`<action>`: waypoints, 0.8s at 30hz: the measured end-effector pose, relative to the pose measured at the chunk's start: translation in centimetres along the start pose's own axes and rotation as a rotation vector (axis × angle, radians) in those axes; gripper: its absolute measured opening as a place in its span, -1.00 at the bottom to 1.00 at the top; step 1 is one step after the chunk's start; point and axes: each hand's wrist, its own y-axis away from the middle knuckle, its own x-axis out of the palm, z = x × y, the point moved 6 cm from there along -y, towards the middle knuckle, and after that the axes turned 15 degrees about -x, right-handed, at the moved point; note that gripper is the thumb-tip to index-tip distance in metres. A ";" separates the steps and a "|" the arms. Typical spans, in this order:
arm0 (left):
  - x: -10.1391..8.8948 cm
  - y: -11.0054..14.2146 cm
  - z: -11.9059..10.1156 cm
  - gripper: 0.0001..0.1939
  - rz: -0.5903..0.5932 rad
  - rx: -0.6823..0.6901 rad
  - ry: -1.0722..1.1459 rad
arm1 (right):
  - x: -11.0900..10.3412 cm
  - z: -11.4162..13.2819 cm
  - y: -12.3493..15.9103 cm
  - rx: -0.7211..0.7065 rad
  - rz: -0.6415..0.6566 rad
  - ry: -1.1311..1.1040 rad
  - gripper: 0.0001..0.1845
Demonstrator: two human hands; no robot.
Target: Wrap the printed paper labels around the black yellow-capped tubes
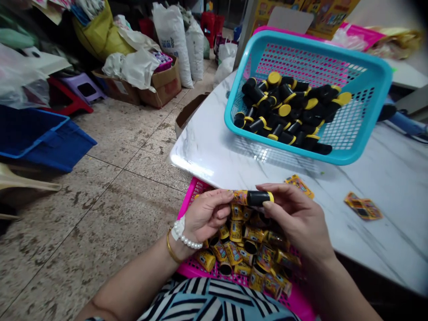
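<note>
Between both hands, level above the pink basket [192, 191], is a small black tube [257, 198] with a yellow end and a yellow printed label [240, 197] on its left part. My left hand [209, 211], wearing a pearl bracelet, pinches the label end with its fingers closed. At the other end, thumb and fingers of my right hand [297, 216] grip the yellow cap end [271, 197]. Underneath, the pink basket holds several tubes with yellow printed labels [236, 252]. Whether the label is fully around the tube I cannot tell.
A blue basket [290, 154] of unlabelled black tubes with yellow caps [284, 110] stands on the white marbled table [203, 151]. Printed labels [364, 207] lie on the tabletop at right. Leftward on the floor are a blue crate [72, 147], cardboard boxes [163, 87] and white sacks [172, 44].
</note>
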 end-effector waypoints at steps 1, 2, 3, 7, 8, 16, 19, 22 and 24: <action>0.1 0.0 0.0 -0.76 0.001 0.002 0.003 | -0.1 0.5 0.0 -0.044 0.003 0.068 -0.77; 0.1 -0.1 0.1 -0.76 -0.004 0.005 0.005 | -0.2 1.0 0.0 -0.093 0.017 0.133 -0.77; 0.0 -0.1 0.2 -0.75 -0.013 0.009 0.006 | -0.2 1.4 0.1 -0.139 0.045 0.190 -0.76; -0.1 -0.3 0.4 -0.69 -0.072 0.065 -0.042 | 0.5 1.8 0.8 -0.211 0.176 0.286 -0.74; -0.1 -0.3 0.5 -0.67 -0.094 0.084 -0.070 | 0.7 1.6 1.0 -0.207 0.183 0.273 -0.73; 0.2 1.8 -0.7 -0.49 -0.165 0.293 -0.325 | 0.9 1.1 1.4 -0.301 0.080 0.065 -0.62; 0.9 1.9 -0.5 -0.52 -0.084 0.195 -0.546 | 1.1 2.1 1.0 -0.412 0.129 0.135 -0.57; 1.2 1.5 -0.5 -0.59 -0.098 0.180 -0.631 | 1.4 2.7 0.8 -0.465 0.150 0.185 -0.57; 1.7 1.1 -0.7 -0.61 -0.077 0.198 -0.640 | 1.4 2.7 0.8 -0.468 0.144 0.180 -0.58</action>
